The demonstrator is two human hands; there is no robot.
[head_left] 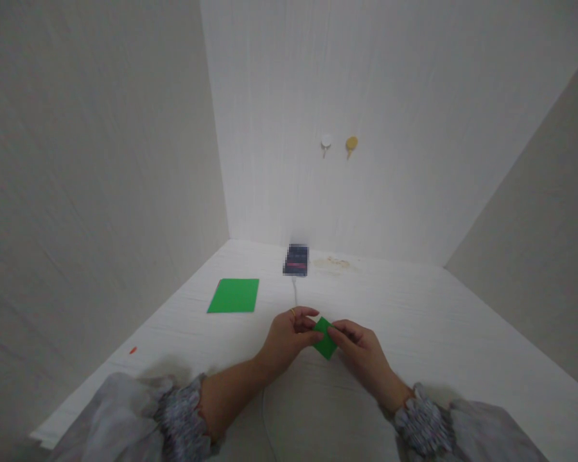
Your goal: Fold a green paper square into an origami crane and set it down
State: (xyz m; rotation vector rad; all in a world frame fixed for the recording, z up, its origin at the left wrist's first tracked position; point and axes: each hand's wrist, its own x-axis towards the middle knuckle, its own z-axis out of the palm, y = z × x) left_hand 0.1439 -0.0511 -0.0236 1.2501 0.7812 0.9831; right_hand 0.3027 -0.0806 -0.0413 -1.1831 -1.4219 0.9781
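A small green piece of folded paper [326, 346] is held up between both hands above the white surface, one corner pointing toward me. My left hand [288, 333], with a ring on one finger, pinches its left side, thumb on the near face. From the right, my right hand [361, 350] grips its other edge between thumb and fingers. The fingers behind the paper are partly hidden. Farther left lies a flat green square of paper [234, 296], apart from both hands; whether it is one sheet or a stack I cannot tell.
At the back of the white table [404, 321] lies a dark, blurred device [297, 260] with a white cable [295, 292] running toward me. A small orange-red bit [133, 350] lies at left. White and yellow hooks [351, 143] are on the back wall; walls enclose both sides.
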